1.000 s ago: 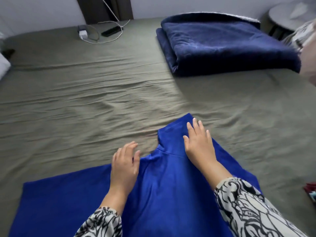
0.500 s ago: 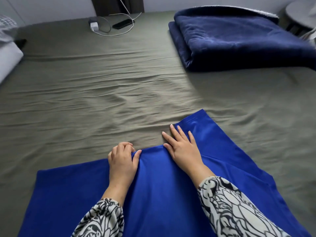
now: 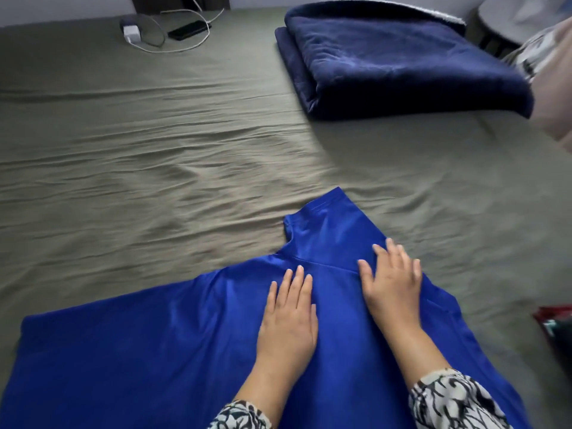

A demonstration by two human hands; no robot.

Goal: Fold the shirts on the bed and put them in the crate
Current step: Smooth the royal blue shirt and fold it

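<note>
**Both palms flat on the blue shirt**

Since half a second ago the left hand (image 3: pixel 286 317) has uncurled from the shirt's edge and now lies flat, fingers straight and together, pressing the blue shirt (image 3: pixel 161 360) without gripping it. Its partner, the right hand (image 3: pixel 391 284), has shifted to the right and rests palm-down with fingers spread, also holding nothing; it presses the cloth just below the sleeve (image 3: pixel 328 224), which points toward 12 o'clock.

The shirt is spread on the olive sheet of the bed (image 3: pixel 154 150) at 6 o'clock, its body running out toward 8 o'clock. Patterned black-and-white cuffs (image 3: pixel 452 400) show at both wrists.

At 1 o'clock a folded navy blanket (image 3: pixel 396 60) sits on the bed, well apart from the shirt. At 11 o'clock lie a white charger (image 3: pixel 131 34), its looped cable (image 3: pixel 173 49) and a dark phone (image 3: pixel 188 29). A red-and-dark item (image 3: pixel 555 328) shows at the frame's edge at 4 o'clock; I cannot tell what it is.
</note>
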